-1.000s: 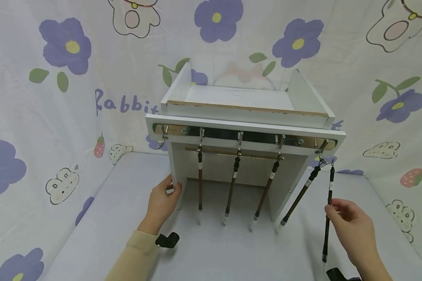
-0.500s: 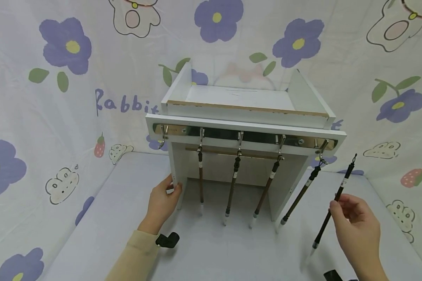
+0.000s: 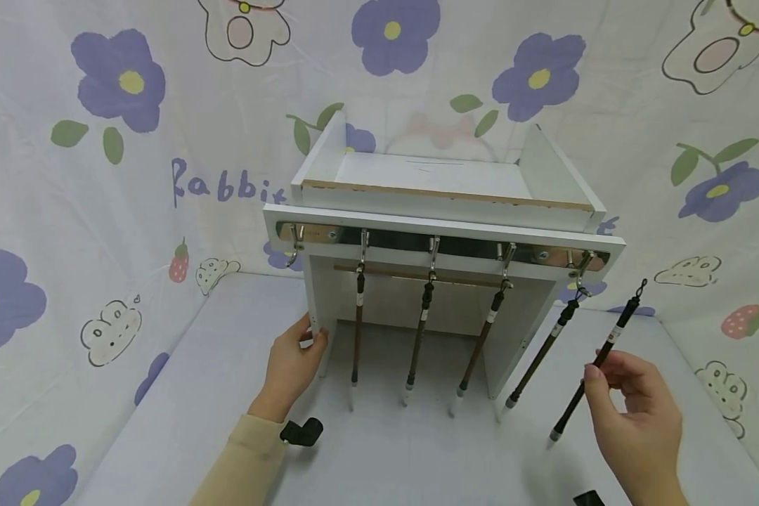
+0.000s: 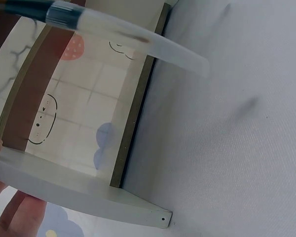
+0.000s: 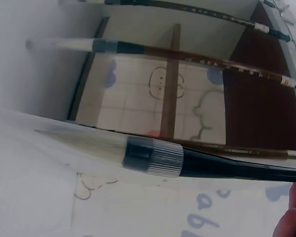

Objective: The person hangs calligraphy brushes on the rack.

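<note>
My right hand (image 3: 639, 422) pinches a calligraphy brush (image 3: 607, 341) by its dark handle, to the right of a small white shelf (image 3: 445, 219). This brush tilts, its hanging loop up to the right and its pale tip down to the left. The right wrist view shows the brush's bristle end (image 5: 89, 145) large in front. My left hand (image 3: 294, 365) grips the shelf's left side panel (image 4: 89, 197), thumb on one face and fingers on the other. Several more brushes (image 3: 419, 337) hang tip down from a metal hook rail (image 3: 398, 242) on the shelf's front.
The leftmost hook (image 3: 293, 246) bears no brush. The rightmost hook bears a hanging brush (image 3: 547, 348) slanting down leftward, close beside the held one. A white tabletop (image 3: 417, 457) lies beneath, and a flower-patterned cloth (image 3: 228, 126) stands behind and around.
The held brush has gone from nearly upright beside the rightmost hook to a slant, its loop shifted right and its tip left. The leftmost hanging brush sways slightly. My left hand stays put.
</note>
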Motion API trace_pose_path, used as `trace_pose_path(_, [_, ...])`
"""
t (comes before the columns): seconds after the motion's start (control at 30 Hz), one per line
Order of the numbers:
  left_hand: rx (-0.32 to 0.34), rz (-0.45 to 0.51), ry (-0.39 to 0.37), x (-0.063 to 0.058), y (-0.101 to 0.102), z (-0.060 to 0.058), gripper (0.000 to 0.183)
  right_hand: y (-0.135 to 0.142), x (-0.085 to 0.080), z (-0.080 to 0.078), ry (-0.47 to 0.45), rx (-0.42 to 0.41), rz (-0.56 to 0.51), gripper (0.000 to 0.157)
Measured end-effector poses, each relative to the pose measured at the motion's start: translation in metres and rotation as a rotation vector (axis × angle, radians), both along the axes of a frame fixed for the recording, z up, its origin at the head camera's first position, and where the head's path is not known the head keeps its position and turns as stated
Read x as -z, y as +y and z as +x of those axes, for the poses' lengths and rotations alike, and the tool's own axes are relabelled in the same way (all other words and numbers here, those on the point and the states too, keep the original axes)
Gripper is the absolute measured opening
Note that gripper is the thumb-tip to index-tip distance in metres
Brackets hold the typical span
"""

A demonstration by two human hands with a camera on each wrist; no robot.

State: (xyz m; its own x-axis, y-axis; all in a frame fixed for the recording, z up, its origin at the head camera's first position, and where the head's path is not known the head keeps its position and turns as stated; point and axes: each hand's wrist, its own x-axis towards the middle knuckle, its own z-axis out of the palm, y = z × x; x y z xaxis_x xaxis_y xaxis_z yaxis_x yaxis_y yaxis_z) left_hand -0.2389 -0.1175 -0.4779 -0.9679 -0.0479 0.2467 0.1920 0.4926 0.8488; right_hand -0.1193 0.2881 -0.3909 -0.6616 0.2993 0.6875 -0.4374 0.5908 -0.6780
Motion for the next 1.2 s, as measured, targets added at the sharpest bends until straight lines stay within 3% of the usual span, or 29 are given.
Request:
trace_pose_path(0.4, [-0.002, -0.022, 0.003, -0.001, 0.0, 0.001, 0.049, -0.013, 0.0, -0.001, 0.073, -0.104, 0.043, 0.034])
trace_pose_path(0.8, [-0.006, -0.011, 0.01, -0.001, 0.0, 0.001, 0.049, -0.044, 0.005, -0.011, 0.134, -0.282, 0.163, 0.038])
trace_pose_path(1.2, [-0.008, -0.017, 0.007, 0.001, -0.002, -0.001, 0.048, -0.071, 0.01, -0.021, 0.156, -0.355, 0.209, 0.036])
